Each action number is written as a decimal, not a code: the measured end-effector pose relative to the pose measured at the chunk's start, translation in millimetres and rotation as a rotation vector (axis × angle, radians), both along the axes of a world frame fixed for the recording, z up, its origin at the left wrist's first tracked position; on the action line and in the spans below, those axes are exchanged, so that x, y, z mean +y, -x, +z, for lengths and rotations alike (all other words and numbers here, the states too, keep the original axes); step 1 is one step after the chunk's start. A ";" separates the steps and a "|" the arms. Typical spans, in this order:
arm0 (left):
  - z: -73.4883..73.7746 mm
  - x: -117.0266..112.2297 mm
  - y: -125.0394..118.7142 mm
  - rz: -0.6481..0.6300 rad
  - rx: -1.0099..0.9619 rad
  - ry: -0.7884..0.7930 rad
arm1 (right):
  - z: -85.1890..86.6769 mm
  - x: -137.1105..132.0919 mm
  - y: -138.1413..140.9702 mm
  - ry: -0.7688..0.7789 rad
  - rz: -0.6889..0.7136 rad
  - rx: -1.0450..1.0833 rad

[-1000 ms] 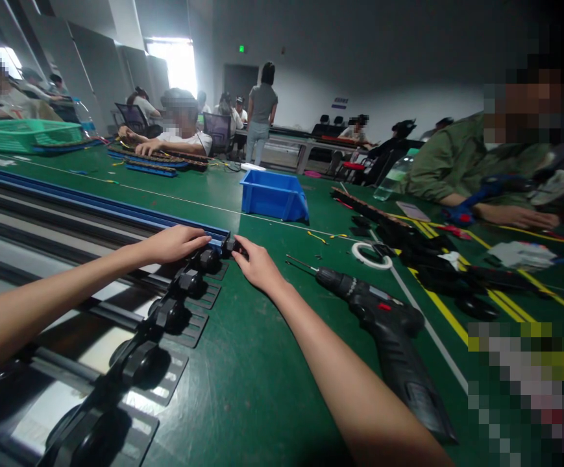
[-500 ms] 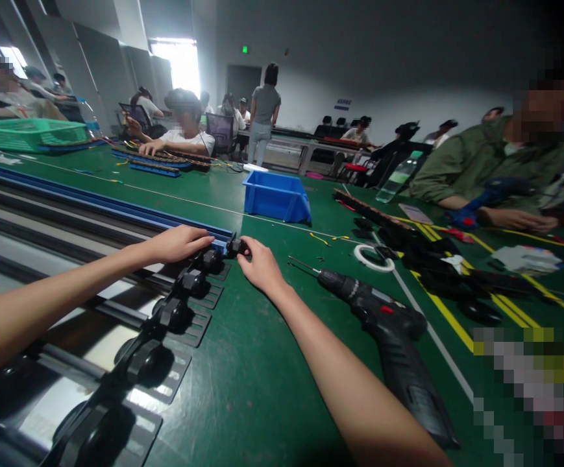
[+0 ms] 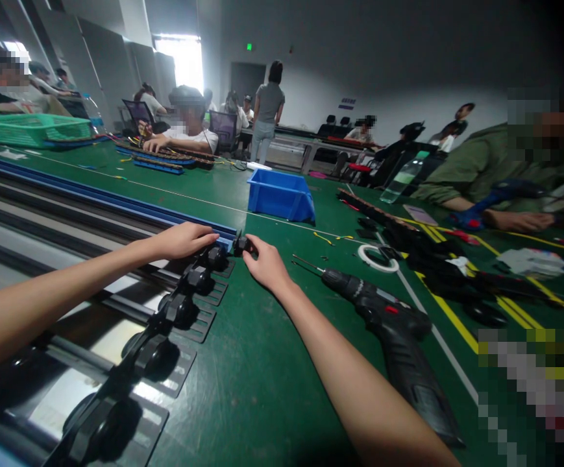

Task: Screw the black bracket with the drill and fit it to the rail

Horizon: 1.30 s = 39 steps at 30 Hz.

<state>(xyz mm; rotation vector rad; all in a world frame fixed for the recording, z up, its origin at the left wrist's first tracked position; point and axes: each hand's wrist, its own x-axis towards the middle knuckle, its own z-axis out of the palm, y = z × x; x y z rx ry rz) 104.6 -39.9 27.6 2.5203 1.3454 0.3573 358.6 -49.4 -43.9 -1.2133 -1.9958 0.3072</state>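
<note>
Head view. A row of black caster wheels [image 3: 179, 310] on slotted plates runs diagonally along the edge of the green tabletop [image 3: 262, 370], beside a long blue rail [image 3: 116, 204]. The left hand [image 3: 184, 239] lies palm down over the far end of the row, fingers together and touching the last seated wheel. The right hand [image 3: 265, 264] pinches a small black part [image 3: 240, 244] just beyond that wheel, at the end of the rail. Judged from the layout, at least five wheels sit in line and the work has reached the row's far end; whether the pinched part is seated cannot be told. A cordless drill [image 3: 383, 318] lies unused just right of the right forearm. A tape ring [image 3: 378, 257] and a blue bin [image 3: 280, 194] lie farther off. Other people sit at the tabletop's far sides.
</note>
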 end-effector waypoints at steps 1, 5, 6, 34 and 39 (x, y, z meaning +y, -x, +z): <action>-0.2 0.1 -0.1 -0.001 0.001 -0.001 | 0.1 -0.7 0.3 -0.001 0.040 0.007; -0.4 0.3 -1.0 -0.002 -0.001 -0.002 | 0.4 -3.3 1.0 0.024 0.102 0.022; -0.3 0.2 -1.2 -0.003 -0.004 -0.002 | 0.4 -3.6 1.1 0.031 0.101 0.027; 1.5 -0.7 -1.0 -0.012 0.002 -0.003 | 9.4 -12.3 10.5 -0.129 -0.088 0.071; 2.7 -1.2 0.2 -0.027 0.008 -0.008 | 48.0 -13.6 -23.9 0.032 -0.275 -0.157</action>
